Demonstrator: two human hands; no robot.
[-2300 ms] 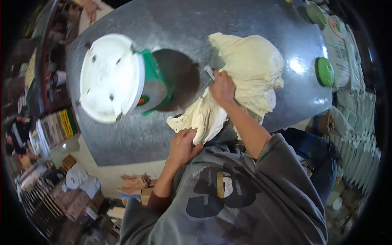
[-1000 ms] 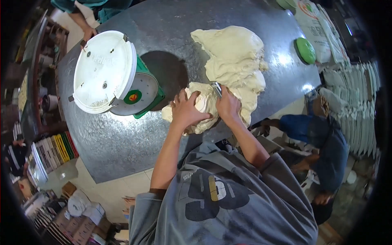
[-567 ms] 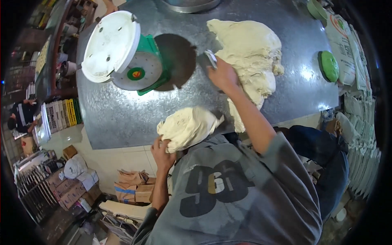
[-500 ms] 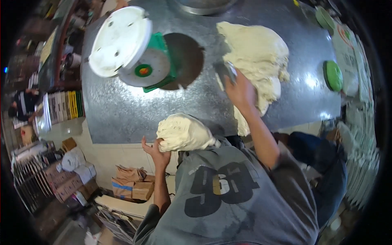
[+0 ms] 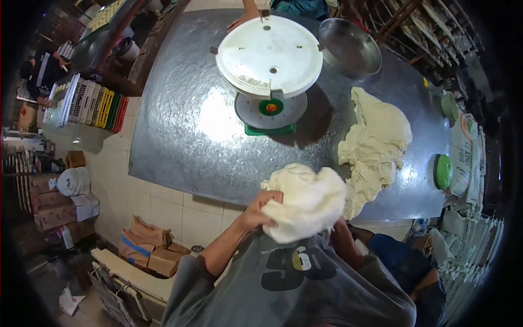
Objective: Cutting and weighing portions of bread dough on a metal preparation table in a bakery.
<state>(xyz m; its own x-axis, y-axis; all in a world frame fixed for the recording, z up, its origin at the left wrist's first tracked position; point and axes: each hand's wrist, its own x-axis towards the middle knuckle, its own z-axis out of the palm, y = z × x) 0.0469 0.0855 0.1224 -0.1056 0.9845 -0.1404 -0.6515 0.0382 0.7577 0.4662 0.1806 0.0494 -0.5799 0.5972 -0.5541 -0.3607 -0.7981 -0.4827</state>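
A loose lump of dough [image 5: 308,204] is held up in front of the person's chest, overlapping the table's near edge in this view; the left hand [image 5: 256,211] is clamped on its left side, fingers curled over the edge and thumb beneath; the right hand lies hidden behind the lump (only the right forearm [image 5: 348,245] shows clearly), so I cannot tell whether it is open or closed. Farther right of the left hand, and beyond it, a bigger mass of dough [image 5: 384,133] sprawls on the metal table [image 5: 177,139]; straight ahead of that hand stands a green scale [image 5: 269,129] topped by a round white tray [image 5: 267,52]; past it, to the right, sits a shallow metal pan [image 5: 351,46]; another person's hand [image 5: 239,20] is just beside the tray's far rim; well to the left hand's left are stacked crates [image 5: 101,106], with cardboard boxes [image 5: 163,262] lower down.
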